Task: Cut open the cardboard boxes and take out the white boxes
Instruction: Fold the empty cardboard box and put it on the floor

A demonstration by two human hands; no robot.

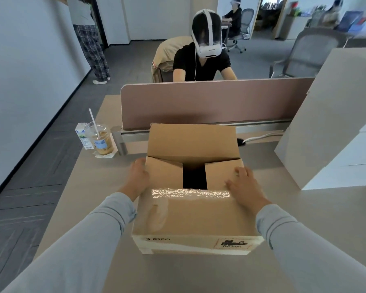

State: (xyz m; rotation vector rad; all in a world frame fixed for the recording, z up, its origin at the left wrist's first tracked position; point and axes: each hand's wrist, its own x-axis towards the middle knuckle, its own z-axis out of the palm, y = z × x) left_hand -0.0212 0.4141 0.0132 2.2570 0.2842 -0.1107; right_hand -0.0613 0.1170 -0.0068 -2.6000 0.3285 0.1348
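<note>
one cardboard box (190,214) sat on the table (89,187) right in front of you, and it looked already cut. its far flap (191,140) stood up and the near flap (190,210) lay flat, with wrinkled tape (190,193) along its edge. both inner flaps were folded down, with a dark gap (194,176) between them. it was too dark in there to tell if a white box was inside.

your right hand (244,185) lay flat on the right inner flap (222,172), fingers spread. your left hand (138,177) was against the box's left wall at the top edge, by the left inner flap (165,172). couldn't tell if it gripped or just pressed.

a stack of white boxes (336,123) stood on the table to your right, apart from the cardboard box.

my read: cutting was done on this one, unpacking wasn't. what was left: lift both inner flaps and pull the contents. no cutter was in view. the drink cup (100,140) sat far left, well apart from the work.
</note>
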